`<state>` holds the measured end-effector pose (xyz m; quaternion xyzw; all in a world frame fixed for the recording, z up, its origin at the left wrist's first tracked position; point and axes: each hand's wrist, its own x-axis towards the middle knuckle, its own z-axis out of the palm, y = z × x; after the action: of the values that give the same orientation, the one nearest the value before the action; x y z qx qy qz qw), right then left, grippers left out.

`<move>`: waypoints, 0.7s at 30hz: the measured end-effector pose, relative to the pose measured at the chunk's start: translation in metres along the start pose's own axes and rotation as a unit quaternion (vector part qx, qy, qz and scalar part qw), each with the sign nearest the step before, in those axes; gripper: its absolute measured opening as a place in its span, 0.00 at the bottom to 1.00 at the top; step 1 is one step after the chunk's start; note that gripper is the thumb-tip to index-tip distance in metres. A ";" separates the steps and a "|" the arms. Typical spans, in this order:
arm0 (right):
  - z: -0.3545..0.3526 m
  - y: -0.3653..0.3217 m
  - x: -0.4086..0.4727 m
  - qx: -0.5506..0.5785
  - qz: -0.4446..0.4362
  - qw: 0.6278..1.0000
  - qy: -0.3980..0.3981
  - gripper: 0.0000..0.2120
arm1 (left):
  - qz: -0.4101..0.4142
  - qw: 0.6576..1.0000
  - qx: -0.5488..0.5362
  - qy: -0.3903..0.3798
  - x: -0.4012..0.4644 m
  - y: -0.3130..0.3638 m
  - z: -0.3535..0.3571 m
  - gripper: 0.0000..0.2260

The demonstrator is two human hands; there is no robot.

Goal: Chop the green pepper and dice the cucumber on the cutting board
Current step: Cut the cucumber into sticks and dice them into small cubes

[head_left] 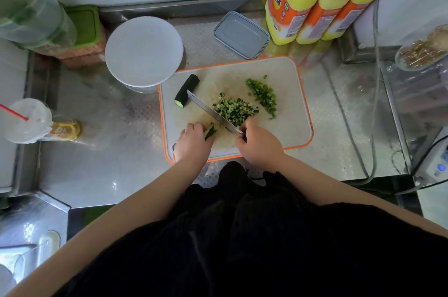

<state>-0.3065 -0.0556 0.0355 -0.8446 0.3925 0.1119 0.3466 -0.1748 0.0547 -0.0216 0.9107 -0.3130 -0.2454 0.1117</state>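
Note:
A white cutting board with an orange rim [300, 93] lies on the steel counter. On it are a dark cucumber chunk [187, 90] at the far left, a pile of diced cucumber [234, 110] in the middle, and a pile of chopped green pepper [263, 95] to its right. My left hand [194, 141] holds down cucumber strips [210, 132] near the board's front edge. My right hand [258, 142] grips the handle of a knife [208, 110], whose blade runs up-left beside the diced pile.
A white round lid [144, 51] overlaps the board's far left corner. A grey lidded box [241, 35] and yellow oil jugs [315, 1] stand behind the board. A plastic cup with a red straw [26, 121] sits at the left, cables [351, 132] at the right.

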 end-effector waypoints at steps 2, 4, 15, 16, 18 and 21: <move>0.001 0.002 0.000 -0.014 -0.010 1.000 -0.017 0.13 | 0.005 1.000 -0.021 0.000 -0.001 -0.004 -0.001 0.18; 0.002 0.005 -0.001 -0.038 -0.025 0.999 -0.030 0.13 | 0.033 0.999 -0.029 0.017 -0.004 -0.010 -0.002 0.18; 0.014 0.004 -0.002 -0.090 -0.027 0.991 -0.093 0.08 | 0.172 0.980 -0.041 0.088 -0.001 -0.025 0.011 0.04; 0.015 0.005 0.000 -0.092 -0.016 0.991 -0.100 0.07 | 0.181 0.978 -0.041 0.092 -0.001 -0.026 0.012 0.04; 0.018 0.006 0.003 -0.092 0.001 0.990 -0.110 0.07 | 0.194 0.975 -0.040 0.101 0.000 -0.027 0.012 0.05; 0.017 0.006 0.006 -0.073 0.017 0.991 -0.110 0.10 | 0.212 0.970 -0.031 0.113 0.001 -0.030 0.014 0.07</move>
<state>-0.3056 -0.0505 0.0167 -0.8434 0.3574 0.2380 0.3230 -0.1659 0.0769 -0.0448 0.8413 -0.4768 -0.1212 0.2238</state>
